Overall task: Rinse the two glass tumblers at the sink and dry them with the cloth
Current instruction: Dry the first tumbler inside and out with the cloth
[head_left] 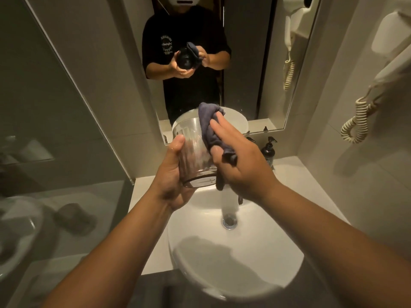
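My left hand (172, 174) grips a clear glass tumbler (193, 156), tilted with its base toward me, above the white round sink (255, 252). A dark grey cloth (210, 127) is draped over the tumbler's right side. My right hand (240, 161) holds this cloth against the glass, thumb under the cloth and fingers stretched along it. Only one tumbler shows. The sink's drain (229, 221) lies below the hands.
A mirror (200, 63) on the back wall reflects a person with the glass and cloth. A dark pump bottle (268, 152) stands on the white counter behind the sink. A wall hairdryer with coiled cord (358, 121) hangs right. A glass partition (55, 141) stands left.
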